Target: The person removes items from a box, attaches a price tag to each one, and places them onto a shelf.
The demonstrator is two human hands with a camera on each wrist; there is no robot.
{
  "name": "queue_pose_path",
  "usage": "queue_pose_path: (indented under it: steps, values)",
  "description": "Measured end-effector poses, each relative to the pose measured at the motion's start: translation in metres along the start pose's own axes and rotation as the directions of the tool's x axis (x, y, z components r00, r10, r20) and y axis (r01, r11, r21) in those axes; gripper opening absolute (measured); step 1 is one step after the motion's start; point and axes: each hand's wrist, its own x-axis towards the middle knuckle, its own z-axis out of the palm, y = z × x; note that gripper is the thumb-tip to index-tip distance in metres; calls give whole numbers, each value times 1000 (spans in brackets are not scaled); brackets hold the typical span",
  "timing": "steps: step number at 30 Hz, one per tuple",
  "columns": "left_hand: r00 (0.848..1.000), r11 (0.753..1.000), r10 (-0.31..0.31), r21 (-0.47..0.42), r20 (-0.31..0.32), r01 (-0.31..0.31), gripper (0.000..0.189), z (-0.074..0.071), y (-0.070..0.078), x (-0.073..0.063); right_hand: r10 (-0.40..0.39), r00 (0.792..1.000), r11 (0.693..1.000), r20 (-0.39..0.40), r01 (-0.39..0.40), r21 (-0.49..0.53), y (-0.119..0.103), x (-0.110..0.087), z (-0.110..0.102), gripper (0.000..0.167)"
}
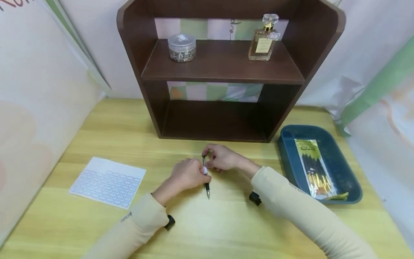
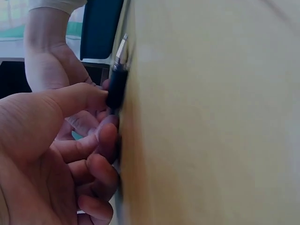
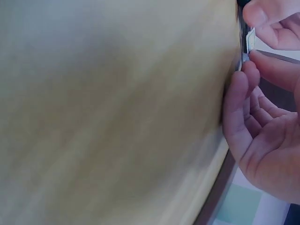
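A pen [image 1: 207, 187] with a clear barrel, black grip and silver tip lies between the two hands, its tip toward the person. Wrapped on its barrel is a small white label [image 1: 205, 170]. The left hand [image 1: 189, 173] pinches the pen around the black grip [image 2: 117, 89], low over the wooden table [image 1: 226, 223]. At the pen's far end, the right hand [image 1: 223, 157] holds it with thumb and bent index finger. In the right wrist view, the right hand's thumb and fingertips [image 3: 251, 77] are close below the label, and the pen's far end is mostly hidden.
A label sheet [image 1: 108, 181] lies at the left. Behind the hands stands a dark brown shelf [image 1: 223, 77], with a lidded jar [image 1: 182, 48] and a perfume bottle [image 1: 263, 41] on its upper level. At right, a blue tray [image 1: 289, 169] holds a packet of brushes [image 1: 313, 167].
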Motion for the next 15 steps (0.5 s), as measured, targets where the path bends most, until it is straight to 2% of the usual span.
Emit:
queue_pose_path:
  steps: [3, 6, 8, 10, 11, 12, 13, 14, 15]
  values:
    - [1000, 1000, -4, 5, -7, 4, 35, -2, 3, 2, -17, 999, 988, -40, 11, -154, -6, -6, -5, 32]
    - [1000, 1000, -16, -9, -24, 16, 33, 0, 4, 1, -81, 993, 954, -89, 52, -295, -14, -19, -17, 39]
    - [999, 1000, -14, -26, -37, 13, 31, 1, 3, -1, -145, 979, 940, -141, 92, -328, -21, -32, -32, 40]
    - [999, 999, -5, -47, -50, 2, 30, 2, 1, -2, -225, 950, 931, -219, 143, -337, -30, -48, -53, 35]
    - [999, 998, -4, -63, -54, 0, 30, 1, 0, -3, -271, 925, 923, -267, 171, -344, -35, -57, -64, 32]
    - [998, 997, 0, -82, -58, -5, 29, 1, -1, -3, -322, 890, 912, -324, 199, -359, -40, -66, -75, 28]
    - [998, 995, 1, -102, -62, -8, 28, 0, -3, -4, -373, 844, 899, -386, 225, -377, -45, -76, -86, 24]
    - [998, 992, 0, -127, -65, -8, 28, -2, -5, -5, -419, 788, 887, -451, 249, -390, -51, -85, -97, 22]
    - [998, 987, -4, -158, -65, -6, 27, -4, -7, -6, -461, 721, 874, -517, 268, -406, -56, -95, -108, 21]
